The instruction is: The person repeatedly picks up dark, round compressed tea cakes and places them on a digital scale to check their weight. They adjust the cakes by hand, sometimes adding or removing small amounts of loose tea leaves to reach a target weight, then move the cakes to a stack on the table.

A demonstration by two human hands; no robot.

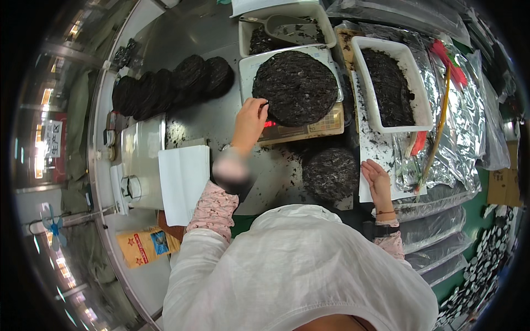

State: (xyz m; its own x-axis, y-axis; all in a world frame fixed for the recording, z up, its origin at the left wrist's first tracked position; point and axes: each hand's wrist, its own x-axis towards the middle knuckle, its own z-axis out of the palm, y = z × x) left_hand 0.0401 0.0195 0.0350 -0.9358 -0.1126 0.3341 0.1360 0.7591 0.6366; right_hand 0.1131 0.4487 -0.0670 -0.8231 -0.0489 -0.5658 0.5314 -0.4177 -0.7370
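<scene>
A large round cake of dark, dried leafy material point(295, 87), like seaweed, rests on the white pan of a digital scale point(337, 120). Its near-left edge is beside the fingertips of my left hand point(250, 124). Thumb and forefinger there pinch what looks like a small dark flake point(264, 104). Red digits on the scale's display point(269, 124) are partly hidden. A second round cake point(330, 173) lies on the metal table in front of the scale. To its right, my right hand point(376, 180) is empty, palm partly up, over a white sheet point(368, 145).
A white tub point(245, 39) behind the scale contains dark flakes and a grey scoop point(290, 29). Another white tub point(423, 118) at right holds dark material. Overlapping dark cakes point(188, 76) stand at left, near white paper point(184, 182). Silver foil bags point(463, 140) cover the right side.
</scene>
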